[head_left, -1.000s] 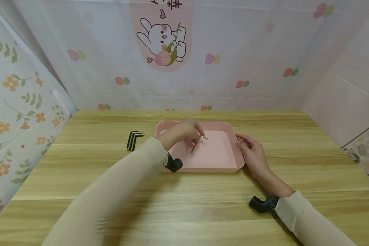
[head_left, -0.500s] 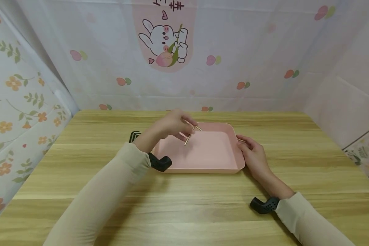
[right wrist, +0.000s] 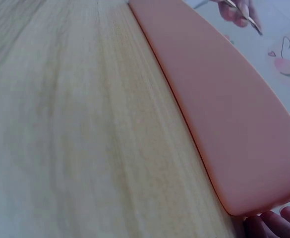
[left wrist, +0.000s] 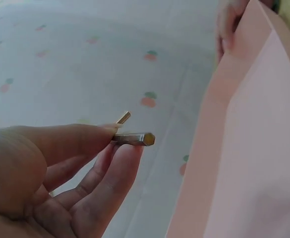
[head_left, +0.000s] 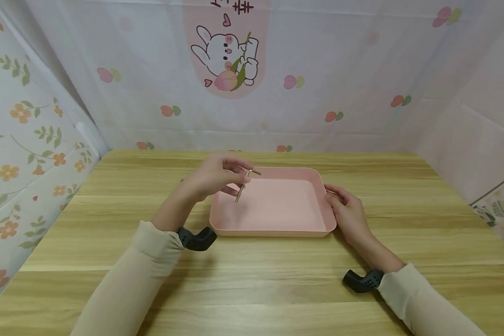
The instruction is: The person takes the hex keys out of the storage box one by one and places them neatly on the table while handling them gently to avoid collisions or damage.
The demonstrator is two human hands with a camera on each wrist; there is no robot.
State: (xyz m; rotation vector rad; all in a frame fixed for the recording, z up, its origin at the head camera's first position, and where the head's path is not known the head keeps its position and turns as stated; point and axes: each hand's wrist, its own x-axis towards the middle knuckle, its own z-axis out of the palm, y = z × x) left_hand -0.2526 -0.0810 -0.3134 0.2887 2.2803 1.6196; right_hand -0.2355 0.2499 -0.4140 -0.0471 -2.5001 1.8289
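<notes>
My left hand (head_left: 216, 177) pinches a gold-coloured L-shaped hex key (head_left: 241, 191) between thumb and fingers, above the left part of the pink tray (head_left: 281, 205). In the left wrist view, the six-sided end of the hex key (left wrist: 148, 139) points toward the camera. The tray is a shallow rectangle lying flat on the table. At its right side, my right hand (head_left: 350, 212) holds the edge, with fingertips against the outer wall. A thin gold line shows between that thumb and forefinger; what it is I cannot tell.
A wooden table (head_left: 277, 284) carries the tray. Left of it, a small dark end (head_left: 182, 180) peeks out behind the left hand. A patterned cloth (head_left: 340, 70) hangs behind the table, and a floral cloth (head_left: 29, 140) at the left.
The left hand has moved left with the hex key, from low inside the tray to over its left part. The several black hex keys are now mostly hidden behind it. The right hand stays put.
</notes>
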